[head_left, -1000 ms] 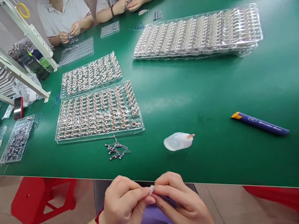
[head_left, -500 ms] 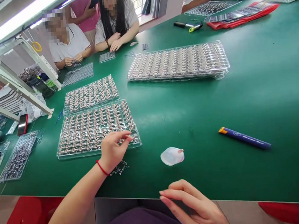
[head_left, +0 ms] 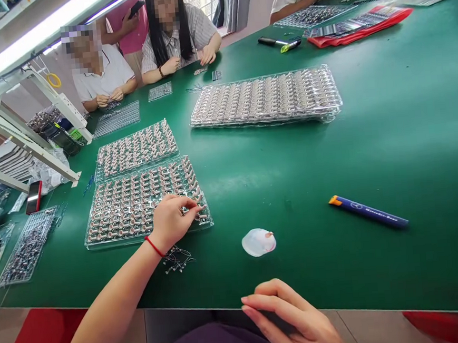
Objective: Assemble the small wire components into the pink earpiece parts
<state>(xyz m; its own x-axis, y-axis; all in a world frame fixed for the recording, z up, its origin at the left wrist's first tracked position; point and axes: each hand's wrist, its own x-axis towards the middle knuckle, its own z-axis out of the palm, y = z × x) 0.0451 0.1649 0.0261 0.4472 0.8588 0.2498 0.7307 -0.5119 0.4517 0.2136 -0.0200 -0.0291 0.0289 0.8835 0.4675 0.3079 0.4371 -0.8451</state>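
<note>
My left hand, with a red cord on the wrist, pinches at the right edge of the nearer clear tray. Rows of small pinkish, ring-ended parts fill this tray. Whatever lies between the thumb and forefinger is too small to make out. Under that wrist lies a small heap of wire-legged components. My right hand hovers by the table's front edge, thumb and forefinger tips together; nothing shows clearly between them. Ahead of it, a translucent whitish disc carries a tiny pinkish bit.
Another filled tray adjoins the nearer one. Farther back sits a stack of filled trays. A blue utility knife lies at right, a red-edged packet beyond. At left are a phone and a shelf leg. Several people sit across.
My left hand stays at the tray's right edge, its fingertips closer together. The view has shifted slightly, and more of the component heap shows. Across the table, one person's hands have moved apart.
</note>
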